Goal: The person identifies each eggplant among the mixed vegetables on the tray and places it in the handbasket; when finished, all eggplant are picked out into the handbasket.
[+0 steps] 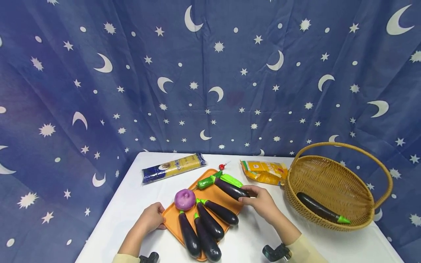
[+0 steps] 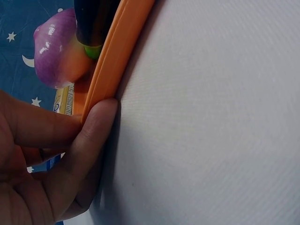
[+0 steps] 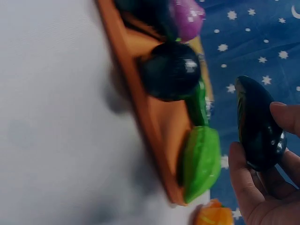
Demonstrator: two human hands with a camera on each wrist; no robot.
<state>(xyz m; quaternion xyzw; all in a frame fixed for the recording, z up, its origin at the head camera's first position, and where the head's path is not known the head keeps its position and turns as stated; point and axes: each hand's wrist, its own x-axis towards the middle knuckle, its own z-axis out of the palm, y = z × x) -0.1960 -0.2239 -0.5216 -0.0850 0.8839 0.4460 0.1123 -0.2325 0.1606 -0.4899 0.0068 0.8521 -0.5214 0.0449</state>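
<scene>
Your right hand (image 1: 262,201) pinches an eggplant (image 1: 230,188) by its blunt end, over the tray (image 1: 171,219); smooth skin could let it slip. Your left hand (image 1: 151,218) pinches the tray's rim; tugging might tip it.

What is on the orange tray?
Four eggplants, a purple onion at its edge, and two green vegetables; the right hand holds another eggplant over it. The tray's surface beneath them is covered.

Head: from above, forward and down, farthest off, takes in tray (image 1: 225,199), basket (image 1: 332,175), curtain (image 1: 230,73); left wrist: close on left hand (image 1: 151,218), turned sideways; right wrist: near, also sideways, facing curtain; all three share tray, onion (image 1: 185,199)
</scene>
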